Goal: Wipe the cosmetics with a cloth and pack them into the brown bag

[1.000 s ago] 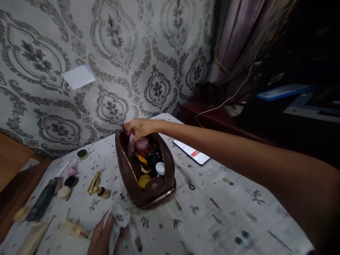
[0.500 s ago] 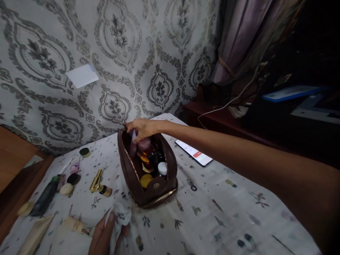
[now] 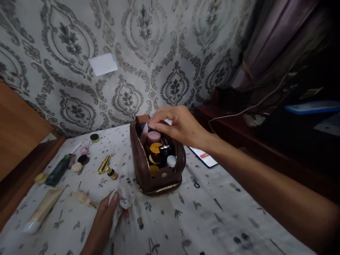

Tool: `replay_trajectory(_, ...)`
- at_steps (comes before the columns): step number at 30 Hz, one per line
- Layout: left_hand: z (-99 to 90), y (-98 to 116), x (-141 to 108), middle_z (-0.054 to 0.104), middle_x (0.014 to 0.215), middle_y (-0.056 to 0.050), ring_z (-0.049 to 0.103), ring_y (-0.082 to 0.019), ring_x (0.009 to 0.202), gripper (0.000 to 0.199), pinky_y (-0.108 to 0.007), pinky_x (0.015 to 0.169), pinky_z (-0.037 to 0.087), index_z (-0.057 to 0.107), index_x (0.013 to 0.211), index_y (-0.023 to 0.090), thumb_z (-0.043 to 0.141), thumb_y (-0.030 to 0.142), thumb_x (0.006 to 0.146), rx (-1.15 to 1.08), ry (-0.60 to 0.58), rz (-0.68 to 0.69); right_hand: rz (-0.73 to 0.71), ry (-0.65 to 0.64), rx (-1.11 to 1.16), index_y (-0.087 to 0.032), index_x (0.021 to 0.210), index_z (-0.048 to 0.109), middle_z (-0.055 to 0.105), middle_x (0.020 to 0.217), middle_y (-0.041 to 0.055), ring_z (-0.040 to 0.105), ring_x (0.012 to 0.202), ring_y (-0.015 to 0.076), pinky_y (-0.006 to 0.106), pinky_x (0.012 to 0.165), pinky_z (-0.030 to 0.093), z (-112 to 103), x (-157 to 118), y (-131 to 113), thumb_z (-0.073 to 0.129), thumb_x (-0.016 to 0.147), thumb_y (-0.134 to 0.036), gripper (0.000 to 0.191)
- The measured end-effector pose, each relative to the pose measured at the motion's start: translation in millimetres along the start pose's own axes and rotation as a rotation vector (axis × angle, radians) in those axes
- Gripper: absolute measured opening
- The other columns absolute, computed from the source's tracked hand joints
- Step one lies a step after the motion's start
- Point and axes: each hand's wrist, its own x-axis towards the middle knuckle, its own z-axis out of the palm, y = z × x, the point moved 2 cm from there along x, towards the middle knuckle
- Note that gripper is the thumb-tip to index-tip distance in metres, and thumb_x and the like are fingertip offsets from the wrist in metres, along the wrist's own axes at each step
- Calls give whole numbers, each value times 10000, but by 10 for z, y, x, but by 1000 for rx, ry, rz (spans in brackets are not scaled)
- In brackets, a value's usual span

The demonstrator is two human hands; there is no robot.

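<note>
An unzipped brown bag [image 3: 143,170] stands on the patterned white cloth [image 3: 212,209]. Inside it are a pink-lidded jar [image 3: 153,136], an amber jar [image 3: 155,147], a white cap [image 3: 171,161] and other containers. Over the bag's far end, my right hand [image 3: 172,122] has its thumb and fingertips closed at the top of a pale purple item [image 3: 145,132] that leans inside. My left hand [image 3: 111,209] is wrapped round a crumpled white cloth [image 3: 123,198], in front of the bag and to its left.
Left of the bag lie a gold pump top [image 3: 104,164], a small dark bottle [image 3: 112,174], a green bottle [image 3: 58,170], tubes [image 3: 45,209] and round lids. A phone [image 3: 204,156] lies right of the bag. A cable [image 3: 239,114] crosses the dark red furniture behind.
My right hand has lifted from inside the bag to its top edge, uncovering the pink-lidded jar. The view has shifted, moving the wall and bag rightward. My left hand still holds the white cloth.
</note>
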Motion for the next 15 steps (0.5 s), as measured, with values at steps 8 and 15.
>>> replay_trajectory(8,-189,122,-118,588,581,11,548,-173,604,491,-249,611,458,603,642,206,602,673,795,38,49,198,-217,22,88,-226,594,430,529,570,-9,518,559,128,282,548,379,622,-862,-729,549,989,-329,425)
replay_trajectory(15,-609,176,-88,521,535,25,482,-134,530,515,-234,550,391,528,614,204,480,628,901,117,-15,294,-233,-290,250,-203,606,385,507,601,-19,501,583,114,257,539,326,1605,-1031,-780,465,1020,-316,436)
